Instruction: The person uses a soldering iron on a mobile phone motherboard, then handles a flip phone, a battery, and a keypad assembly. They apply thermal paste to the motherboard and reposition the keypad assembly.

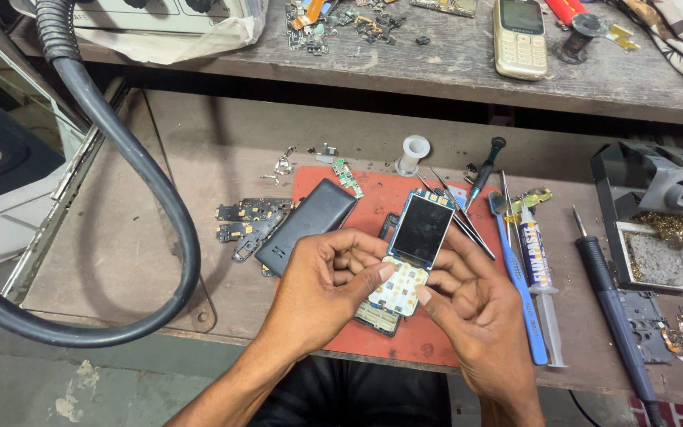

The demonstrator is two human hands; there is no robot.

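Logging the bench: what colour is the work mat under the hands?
Orange-red mat, clearest in the head view.

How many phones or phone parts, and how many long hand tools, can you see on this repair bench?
Phones and phone parts: 3 – bare phone board with screen held in left hand and right hand, black back cover, whole keypad phone
Long hand tools: 3 – soldering iron, screwdriver, syringe
Total: 6

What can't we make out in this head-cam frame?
- Phone board: its underside and lower edge, hidden by the left hand and right hand.
- Keypad frame on the red mat: mostly covered by both hands.
- Soldering iron: handle end cut off by the bottom edge.
- Loose parts: too small to identify.
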